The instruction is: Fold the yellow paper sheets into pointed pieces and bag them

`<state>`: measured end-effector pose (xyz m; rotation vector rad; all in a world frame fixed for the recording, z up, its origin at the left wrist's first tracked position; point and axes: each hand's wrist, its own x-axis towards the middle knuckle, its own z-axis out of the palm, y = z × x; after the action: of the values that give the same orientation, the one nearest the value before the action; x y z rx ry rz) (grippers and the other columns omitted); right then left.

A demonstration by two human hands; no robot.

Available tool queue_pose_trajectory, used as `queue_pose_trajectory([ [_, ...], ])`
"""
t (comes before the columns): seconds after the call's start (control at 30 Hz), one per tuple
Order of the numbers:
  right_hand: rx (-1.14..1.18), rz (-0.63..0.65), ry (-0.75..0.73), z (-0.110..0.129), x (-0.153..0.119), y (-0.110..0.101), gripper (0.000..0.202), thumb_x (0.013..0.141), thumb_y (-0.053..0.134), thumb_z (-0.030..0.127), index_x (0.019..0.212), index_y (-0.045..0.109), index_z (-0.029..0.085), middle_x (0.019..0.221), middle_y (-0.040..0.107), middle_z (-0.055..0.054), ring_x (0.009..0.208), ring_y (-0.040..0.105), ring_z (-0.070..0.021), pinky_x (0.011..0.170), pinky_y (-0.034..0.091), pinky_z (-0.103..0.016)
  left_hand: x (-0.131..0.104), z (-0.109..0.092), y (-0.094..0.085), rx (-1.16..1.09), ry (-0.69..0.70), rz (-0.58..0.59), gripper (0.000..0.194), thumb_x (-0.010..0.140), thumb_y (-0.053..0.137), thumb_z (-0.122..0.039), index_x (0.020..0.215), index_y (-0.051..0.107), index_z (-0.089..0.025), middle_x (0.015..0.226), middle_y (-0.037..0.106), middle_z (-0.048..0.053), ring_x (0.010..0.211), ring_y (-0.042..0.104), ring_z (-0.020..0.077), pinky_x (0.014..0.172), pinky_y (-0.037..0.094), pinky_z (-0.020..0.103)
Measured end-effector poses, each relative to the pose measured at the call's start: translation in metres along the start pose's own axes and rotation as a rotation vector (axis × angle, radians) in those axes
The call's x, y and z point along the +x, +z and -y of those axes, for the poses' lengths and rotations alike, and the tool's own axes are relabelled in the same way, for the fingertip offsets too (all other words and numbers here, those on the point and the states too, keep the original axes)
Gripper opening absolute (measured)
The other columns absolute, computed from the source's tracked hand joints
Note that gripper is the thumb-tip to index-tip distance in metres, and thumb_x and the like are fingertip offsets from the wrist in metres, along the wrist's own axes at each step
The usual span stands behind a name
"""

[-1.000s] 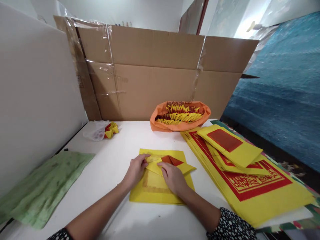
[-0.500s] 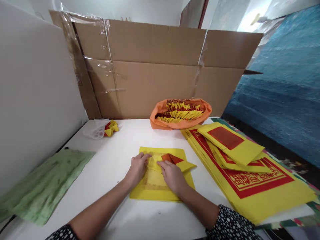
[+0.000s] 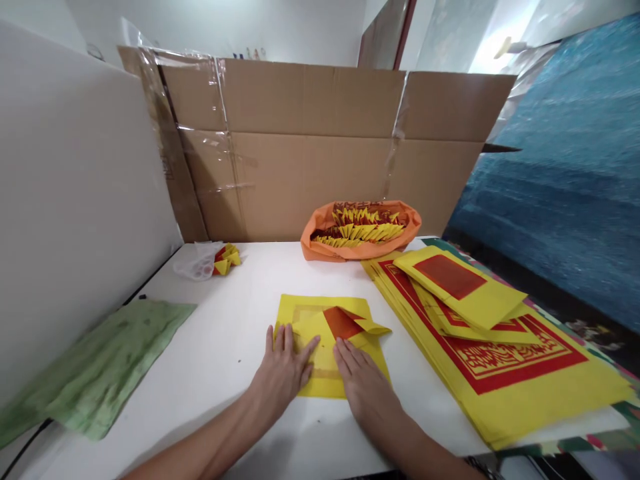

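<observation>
A square stack of yellow paper (image 3: pixel 327 388) lies on the white table in front of me. On it rests a partly folded sheet of joss paper (image 3: pixel 341 324), its red patch showing and a pointed yellow flap sticking out to the right. My left hand (image 3: pixel 281 365) is open, fingers spread and pressing on the left side of the paper. With its fingers stretched out together, my right hand (image 3: pixel 364 379) lies flat at the lower edge of the red patch. Neither hand grips anything. Parts of the folded sheet's lower edge are hidden under my fingers.
An orange bag (image 3: pixel 327 252) packed with folded yellow pieces stands at the back against a cardboard panel (image 3: pixel 310 173). Large yellow and red sheets (image 3: pixel 530 373) are piled on the right. On the left are a green cloth (image 3: pixel 115 360), clear plastic (image 3: pixel 194 262) and small folded pieces (image 3: pixel 227 260).
Both hands have come down toward me on the paper. My left hand has let go of the folded sheet's left part and spread its fingers; my right hand has flattened below the red patch.
</observation>
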<state>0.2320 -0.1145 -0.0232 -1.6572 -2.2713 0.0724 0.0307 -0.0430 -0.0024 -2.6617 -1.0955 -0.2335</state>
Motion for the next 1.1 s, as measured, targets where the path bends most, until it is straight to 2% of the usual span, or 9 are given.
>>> queue_pose_trajectory([
  [0.13,0.044,0.001,0.079,-0.006,-0.002,-0.04,0.026,0.086,0.045,0.016,0.094,0.07,0.017,0.102,0.071,-0.014,0.095,0.063,-0.0291,0.084,0.045,-0.043,0.007,-0.01,-0.002,-0.022,0.035,0.006,0.061,0.084,0.064,-0.048,0.139,0.049,-0.027,0.135,0.054,0.018,0.132,0.037,0.0456,0.104,0.019,0.071],
  [0.2,0.052,-0.05,0.191,-0.016,0.011,-0.066,0.033,0.095,0.042,0.031,0.073,0.065,0.022,0.073,0.068,-0.007,0.071,0.061,-0.0223,0.071,0.044,-0.036,0.016,-0.013,-0.004,-0.071,0.141,0.038,0.056,0.089,0.059,-0.047,0.136,0.052,-0.018,0.138,0.051,0.021,0.134,0.037,0.0412,0.109,0.023,0.062],
  [0.3,0.111,-0.198,0.385,-0.038,0.036,-0.087,0.034,0.099,0.036,0.034,0.081,0.062,0.022,0.077,0.066,-0.004,0.07,0.058,-0.019,0.065,0.04,-0.03,0.028,-0.017,-0.01,-0.157,0.257,0.12,0.055,0.093,0.052,-0.049,0.139,0.049,-0.02,0.14,0.048,0.021,0.131,0.043,0.0377,0.104,0.035,0.053],
  [0.43,0.163,-0.066,0.385,-0.062,0.058,-0.069,0.027,0.085,0.054,0.014,0.11,0.062,0.02,0.109,0.067,-0.008,0.1,0.059,-0.0227,0.084,0.039,-0.033,0.033,-0.012,-0.016,-0.267,0.292,0.175,0.065,0.087,0.052,-0.062,0.145,0.038,-0.035,0.146,0.042,0.016,0.135,0.034,0.0429,0.102,0.034,0.062],
  [0.57,0.168,-0.049,0.39,-0.064,0.062,-0.046,0.04,0.078,0.06,0.008,0.115,0.061,0.024,0.111,0.066,-0.007,0.105,0.057,-0.0243,0.091,0.035,-0.039,0.037,-0.001,-0.009,-0.435,0.376,0.132,0.058,0.095,0.046,-0.048,0.149,0.026,-0.038,0.155,0.029,0.011,0.144,0.019,0.0379,0.108,0.027,0.064],
  [0.7,0.187,-0.145,0.373,-0.057,0.059,-0.051,0.033,0.082,0.059,0.009,0.112,0.062,0.023,0.103,0.063,-0.005,0.099,0.058,-0.0214,0.091,0.035,-0.037,0.05,0.004,-0.004,-0.512,0.122,-0.097,0.062,0.098,0.043,-0.023,0.153,0.014,-0.029,0.159,0.017,0.013,0.146,0.01,0.0337,0.11,0.031,0.058],
  [0.83,0.116,-0.377,0.16,-0.035,0.046,-0.065,0.017,0.094,0.051,0.019,0.102,0.066,0.023,0.092,0.063,-0.005,0.092,0.058,-0.02,0.095,0.032,-0.039,0.052,0.014,-0.007,-0.494,0.095,-0.274,0.058,0.096,0.036,-0.009,0.151,0.023,-0.024,0.15,0.038,0.013,0.142,0.031,0.0265,0.11,0.039,0.049],
  [0.93,0.028,-0.339,-0.017,-0.02,0.029,-0.068,0.021,0.098,0.047,0.021,0.103,0.067,0.025,0.093,0.066,-0.004,0.096,0.058,-0.02,0.1,0.027,-0.042,0.037,0.021,-0.005,-0.425,0.203,-0.213,0.047,0.095,0.038,-0.007,0.139,0.046,-0.021,0.129,0.061,0.01,0.119,0.058,0.0218,0.1,0.051,0.039],
  [1.1,0.025,-0.258,-0.147,-0.022,0.014,-0.058,0.02,0.096,0.051,0.019,0.102,0.067,0.028,0.091,0.072,-0.001,0.11,0.057,-0.0215,0.105,0.019,-0.045,0.019,0.019,-0.004,-0.506,0.23,-0.034,0.031,0.097,0.046,-0.024,0.123,0.063,-0.017,0.126,0.064,0.008,0.118,0.059,0.0215,0.101,0.049,0.035],
])
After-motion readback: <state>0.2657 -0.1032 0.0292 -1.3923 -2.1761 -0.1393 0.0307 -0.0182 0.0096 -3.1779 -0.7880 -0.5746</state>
